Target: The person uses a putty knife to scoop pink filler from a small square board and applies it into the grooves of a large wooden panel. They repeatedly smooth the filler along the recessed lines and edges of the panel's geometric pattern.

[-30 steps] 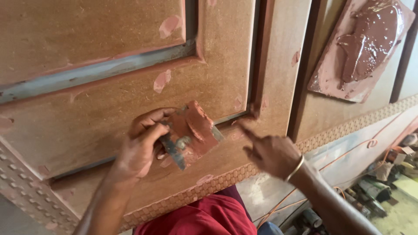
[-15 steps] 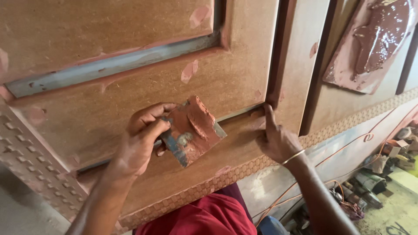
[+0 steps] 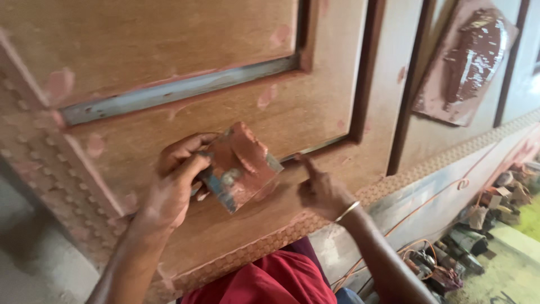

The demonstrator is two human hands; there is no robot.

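My left fingers (image 3: 185,160) hide the scraper (image 3: 242,166) handle; door (image 3: 315,107) beyond my right fingertip (image 3: 301,160) runs off frame.

One camera sits on my head, tilted down and close over my left hand (image 3: 174,188) and right hand (image 3: 322,193), facing the slanted wooden door panel (image 3: 315,112); the floor shows at lower right.

A flat scraper blade (image 3: 243,166), smeared reddish-brown, is held tilted above the wooden door (image 3: 315,110).
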